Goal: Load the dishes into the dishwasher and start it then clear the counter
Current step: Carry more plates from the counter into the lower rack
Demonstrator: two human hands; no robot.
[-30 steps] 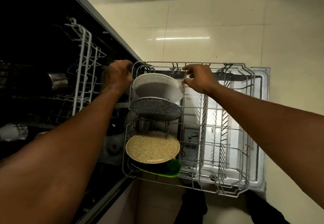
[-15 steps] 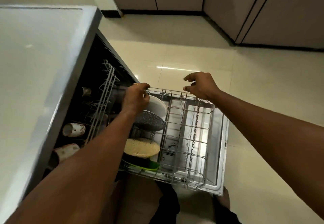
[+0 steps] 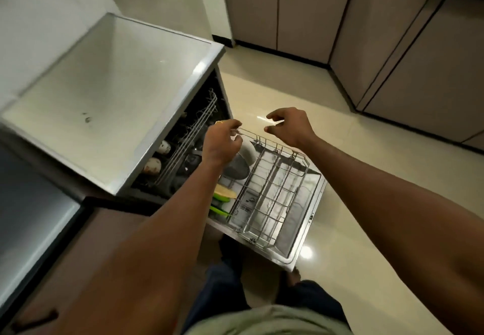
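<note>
Head view, left hand [image 3: 222, 142]: grip curled at the far rim of the grey wire lower rack [image 3: 301, 156], apparently pinching the wire.
Right hand [image 3: 290, 127]: grip loosely curled, holding nothing, hovering clear of the rack.
Dishes: white round bowl [image 3: 247, 148], grey speckled plate [image 3: 237, 169], yellow speckled plate [image 3: 225, 192] and green plate [image 3: 218, 210] stand along the rack's left side, over the open steel dishwasher door [image 3: 314, 203].
Risk: a one-handed, off-centre shove could skew the rack and rattle or tip the dishes.
Change: a second ago the right hand held the rim; now it is off. The left hand remains there.
</note>
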